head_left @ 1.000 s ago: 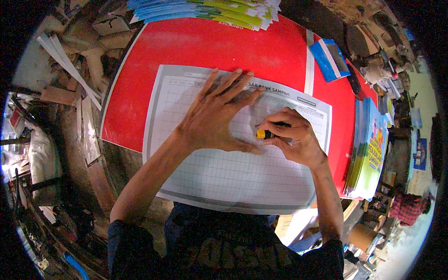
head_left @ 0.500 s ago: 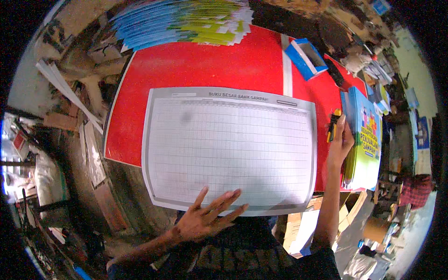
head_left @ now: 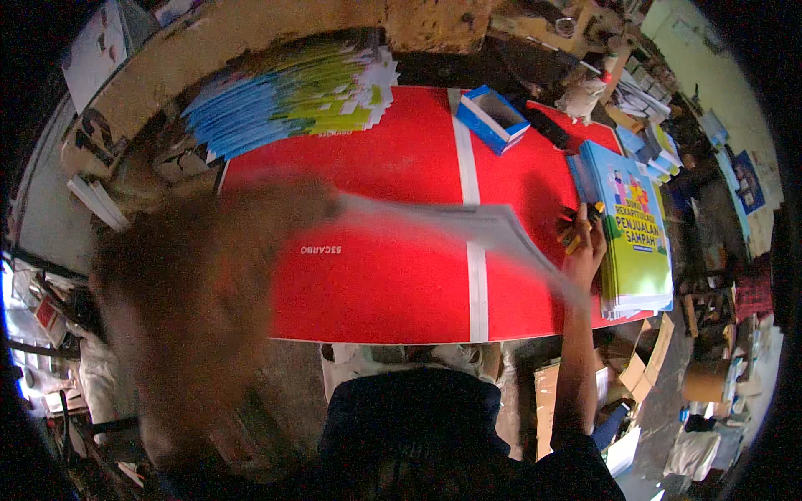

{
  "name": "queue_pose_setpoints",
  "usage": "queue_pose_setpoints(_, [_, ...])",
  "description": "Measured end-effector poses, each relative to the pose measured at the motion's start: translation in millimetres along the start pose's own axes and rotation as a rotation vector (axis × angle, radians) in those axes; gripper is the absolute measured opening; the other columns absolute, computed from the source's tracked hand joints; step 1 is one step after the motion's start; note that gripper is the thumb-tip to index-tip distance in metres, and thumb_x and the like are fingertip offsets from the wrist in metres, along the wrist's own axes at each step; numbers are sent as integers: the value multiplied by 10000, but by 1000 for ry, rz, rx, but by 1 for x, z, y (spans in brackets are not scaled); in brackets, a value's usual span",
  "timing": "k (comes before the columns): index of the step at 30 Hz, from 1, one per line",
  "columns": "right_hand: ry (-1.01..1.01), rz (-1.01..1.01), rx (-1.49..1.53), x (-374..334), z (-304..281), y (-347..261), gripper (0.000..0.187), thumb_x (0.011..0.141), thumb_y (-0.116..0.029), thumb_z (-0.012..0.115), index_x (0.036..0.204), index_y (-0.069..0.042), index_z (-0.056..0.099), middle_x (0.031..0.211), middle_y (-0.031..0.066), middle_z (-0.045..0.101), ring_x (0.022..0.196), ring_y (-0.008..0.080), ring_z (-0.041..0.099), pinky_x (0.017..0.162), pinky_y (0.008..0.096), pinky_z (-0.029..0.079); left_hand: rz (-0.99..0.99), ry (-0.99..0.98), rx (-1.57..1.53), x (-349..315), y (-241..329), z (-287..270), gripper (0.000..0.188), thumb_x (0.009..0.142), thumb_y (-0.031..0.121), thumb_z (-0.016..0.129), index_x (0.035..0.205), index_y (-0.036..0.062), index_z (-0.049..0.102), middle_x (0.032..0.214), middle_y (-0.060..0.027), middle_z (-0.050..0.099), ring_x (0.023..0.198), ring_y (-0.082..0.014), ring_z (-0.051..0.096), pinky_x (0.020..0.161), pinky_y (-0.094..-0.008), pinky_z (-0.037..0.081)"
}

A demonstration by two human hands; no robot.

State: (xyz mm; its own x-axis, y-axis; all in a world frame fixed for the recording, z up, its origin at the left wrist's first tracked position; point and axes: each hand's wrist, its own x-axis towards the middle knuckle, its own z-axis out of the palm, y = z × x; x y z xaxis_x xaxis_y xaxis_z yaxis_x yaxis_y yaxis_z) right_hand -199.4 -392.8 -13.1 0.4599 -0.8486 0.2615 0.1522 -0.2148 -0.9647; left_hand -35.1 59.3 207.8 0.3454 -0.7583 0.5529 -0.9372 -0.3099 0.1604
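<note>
My left hand (head_left: 305,200) and forearm are smeared by motion over the left of the red tabletop (head_left: 376,292). From the hand stretches a blurred paper sheet (head_left: 451,219), lifted and seen almost edge-on, its left end at my fingers. The sheet's other end comes down by my right wrist. At the right of the table my right hand (head_left: 586,249) is closed round a small yellow-and-black tool (head_left: 573,242), partly hidden by the fingers. Just right of that hand lies a stack of blue-and-green booklets (head_left: 639,234) with an illustrated cover.
A fanned pile of blue, green and white papers (head_left: 292,104) lies at the far left. An open blue-and-white box (head_left: 493,119) stands at the back, with a dark object (head_left: 547,125) beside it. Cardboard pieces (head_left: 547,405) are below the table's right front.
The printed grid sheet, flat in front of me before, is now raised and turned edge-on. My left hand has swept up and left with it. My right hand keeps its yellow-and-black tool.
</note>
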Motion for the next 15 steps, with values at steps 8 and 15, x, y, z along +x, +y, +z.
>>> queue_pose_setpoints(8, [-29,81,286,-4,2,-10,303,1029,-199,652,1282,-32,652,981,58,684,835,155,678,687,338,589,-331,-665,-262,120,-134,31,387,967,320,724,1280,93,713,1234,-91,728,1119,-228,706,926,-378,554])
queue_pose_setpoints(15, [-61,168,411,-5,16,-26,360,1044,-370,592,1221,-57,620,859,53,634,763,183,647,659,368,577,-448,-895,-574,88,-170,154,472,936,396,755,1257,54,712,1178,-136,736,1077,-264,711,918,-381,551])
